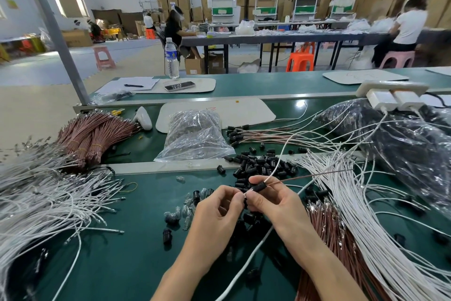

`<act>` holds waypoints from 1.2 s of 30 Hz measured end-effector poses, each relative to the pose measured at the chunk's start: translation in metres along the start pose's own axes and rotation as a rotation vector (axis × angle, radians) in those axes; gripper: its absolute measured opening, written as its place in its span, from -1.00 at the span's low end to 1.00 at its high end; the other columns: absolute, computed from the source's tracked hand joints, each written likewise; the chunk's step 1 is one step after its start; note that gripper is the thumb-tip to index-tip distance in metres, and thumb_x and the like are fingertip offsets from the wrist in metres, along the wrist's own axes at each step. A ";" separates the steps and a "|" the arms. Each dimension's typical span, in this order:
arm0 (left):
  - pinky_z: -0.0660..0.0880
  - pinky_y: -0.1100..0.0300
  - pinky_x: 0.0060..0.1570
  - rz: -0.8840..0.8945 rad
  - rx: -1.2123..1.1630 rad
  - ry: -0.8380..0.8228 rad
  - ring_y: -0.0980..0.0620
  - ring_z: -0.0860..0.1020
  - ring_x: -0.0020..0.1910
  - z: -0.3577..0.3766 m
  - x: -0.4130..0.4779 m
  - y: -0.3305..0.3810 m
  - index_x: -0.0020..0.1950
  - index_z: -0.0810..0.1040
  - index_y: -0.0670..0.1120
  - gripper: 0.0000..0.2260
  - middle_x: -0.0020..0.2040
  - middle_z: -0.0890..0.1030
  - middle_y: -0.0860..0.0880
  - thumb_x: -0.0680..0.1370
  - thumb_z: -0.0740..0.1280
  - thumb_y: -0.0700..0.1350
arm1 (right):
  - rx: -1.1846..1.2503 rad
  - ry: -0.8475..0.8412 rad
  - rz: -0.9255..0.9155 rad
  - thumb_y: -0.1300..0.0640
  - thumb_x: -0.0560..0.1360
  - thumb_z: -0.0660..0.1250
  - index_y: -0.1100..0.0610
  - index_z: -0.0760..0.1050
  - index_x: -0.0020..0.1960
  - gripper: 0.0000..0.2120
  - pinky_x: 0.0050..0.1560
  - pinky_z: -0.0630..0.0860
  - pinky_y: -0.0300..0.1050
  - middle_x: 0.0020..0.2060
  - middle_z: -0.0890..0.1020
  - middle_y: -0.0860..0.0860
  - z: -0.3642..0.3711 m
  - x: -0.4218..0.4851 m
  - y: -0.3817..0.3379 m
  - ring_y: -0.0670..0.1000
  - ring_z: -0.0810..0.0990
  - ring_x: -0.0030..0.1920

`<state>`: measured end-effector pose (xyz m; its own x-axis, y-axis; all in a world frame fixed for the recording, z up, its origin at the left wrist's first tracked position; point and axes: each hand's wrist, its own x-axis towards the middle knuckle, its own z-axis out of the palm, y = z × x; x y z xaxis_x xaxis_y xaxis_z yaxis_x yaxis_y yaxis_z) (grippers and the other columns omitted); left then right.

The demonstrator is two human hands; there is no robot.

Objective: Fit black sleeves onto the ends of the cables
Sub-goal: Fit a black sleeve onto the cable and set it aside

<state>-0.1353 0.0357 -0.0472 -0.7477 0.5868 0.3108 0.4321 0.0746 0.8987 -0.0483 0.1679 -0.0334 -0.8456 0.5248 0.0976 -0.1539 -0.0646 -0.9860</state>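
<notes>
Though its tip barely shows, left grip (217,208) pinches cable (269,178), right grip (273,200) pinches sleeve (259,187).

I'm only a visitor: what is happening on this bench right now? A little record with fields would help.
Left hand: fingers pinch the cable tip
Right hand: holds the black sleeve
Through the sleeve: white cable and brown cable
Loose sleeves: heap just behind the hands
Spare white cables: left of the hands
Bench: green
</notes>
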 end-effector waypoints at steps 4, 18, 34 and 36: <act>0.48 0.27 -0.31 0.015 0.025 0.002 0.13 0.54 -0.33 0.000 0.000 -0.003 -0.04 0.59 0.17 -0.90 -0.21 0.66 0.11 0.64 0.30 0.07 | 0.043 -0.031 0.023 0.24 0.52 0.46 -0.11 0.67 0.01 -0.76 -0.03 0.64 -0.21 -0.14 0.74 0.04 0.002 0.000 0.000 0.00 0.74 -0.05; 0.36 0.07 0.19 -0.031 0.889 0.227 -0.01 0.46 0.19 -0.032 0.009 -0.017 0.31 0.57 0.01 -0.73 0.17 0.59 0.03 0.65 0.23 -0.01 | 0.244 0.063 0.069 0.32 0.51 0.44 0.14 0.63 0.12 -0.79 -0.07 0.65 -0.18 -0.20 0.69 0.04 -0.008 0.007 0.006 0.01 0.68 -0.13; 0.27 -0.03 0.25 -0.313 0.879 -0.170 -0.04 0.34 0.32 -0.051 0.047 -0.013 0.32 0.48 0.24 -0.74 0.22 0.46 0.07 0.71 0.10 0.02 | 0.262 0.097 0.083 0.33 0.53 0.42 0.15 0.59 0.15 -0.78 -0.09 0.66 -0.16 -0.26 0.67 0.03 -0.013 0.013 0.010 0.00 0.66 -0.20; 0.29 -0.02 0.22 -0.306 0.888 -0.195 -0.05 0.37 0.30 -0.053 0.051 -0.012 0.24 0.52 0.18 -0.79 0.16 0.47 0.08 0.70 0.13 0.01 | 0.280 0.095 0.091 0.32 0.53 0.42 0.15 0.59 0.15 -0.78 -0.10 0.65 -0.16 -0.24 0.66 0.04 -0.013 0.013 0.009 0.01 0.66 -0.20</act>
<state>-0.2053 0.0223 -0.0256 -0.8293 0.5582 -0.0273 0.5162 0.7838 0.3454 -0.0539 0.1856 -0.0431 -0.8128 0.5823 -0.0155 -0.2258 -0.3395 -0.9131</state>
